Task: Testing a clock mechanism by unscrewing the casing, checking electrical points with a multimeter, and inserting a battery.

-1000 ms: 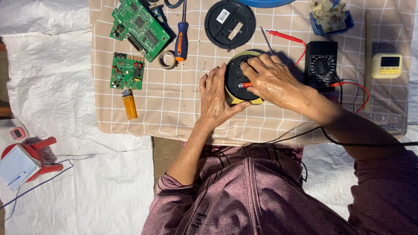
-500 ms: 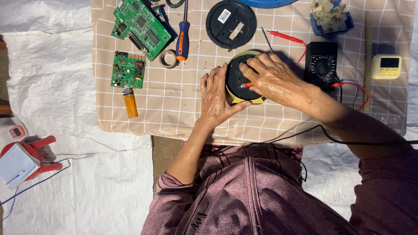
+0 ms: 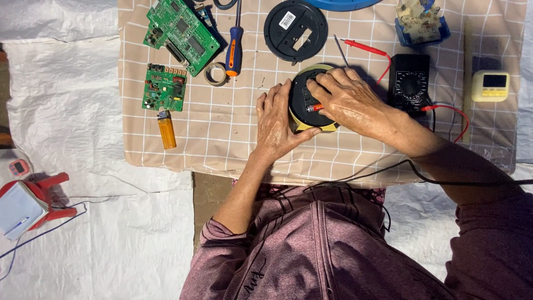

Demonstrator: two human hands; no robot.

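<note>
Both hands clamped one round device, the right hand hiding much of it beside the left hand. Beyond the left hand lay two circuit boards.

Upper left: two green circuit boards, orange lighter, blue-and-orange screwdriver, tape roll. Top centre: black round cover. Upper right: black multimeter, yellow timer. Lower left: red-and-white device

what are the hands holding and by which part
The left hand grips the round black-and-yellow device by its left rim; the right hand rests on its top. A red probe tip shows beneath.
</note>
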